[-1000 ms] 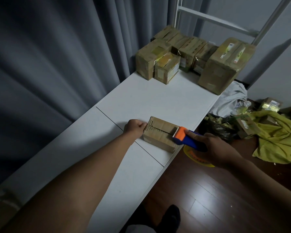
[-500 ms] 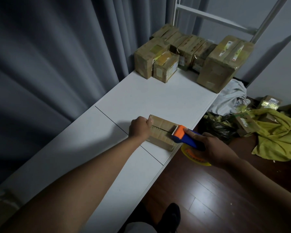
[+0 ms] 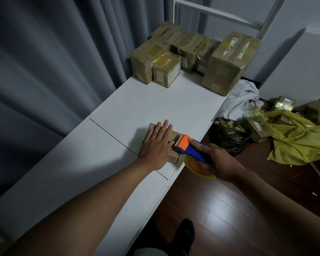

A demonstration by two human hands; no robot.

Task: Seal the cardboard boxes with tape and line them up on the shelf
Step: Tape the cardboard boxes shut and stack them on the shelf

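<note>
A long white shelf (image 3: 151, 106) runs from the lower left to the upper middle of the frame, with a grey curtain (image 3: 63, 61) on its left side and a dark wooden floor (image 3: 220, 209) on its right. At the far end, in the upper middle, a group of taped boxes (image 3: 188, 58) stands close together. In the centre of the frame, near the right edge of the shelf, lies one small cardboard box (image 3: 174, 139). The left hand (image 3: 158, 143) rests flat on top of it with straight fingers, pressing it down. The right hand (image 3: 218, 163) grips the blue handle of the tape dispenser (image 3: 187, 146), fingers wrapped around it; its orange head with the toothed blade sits at the right end of the box, just beside the left hand. The step in hand seems to be the sealing of this box, probably the cutting of the strip at its end. The next move probably calls for a firm tilt of the blade to tear the tape while the left hand keeps the box steady; after that the box can go to the group. On the floor at the right lie yellow bags (image 3: 294, 137) and more parcels.
</note>
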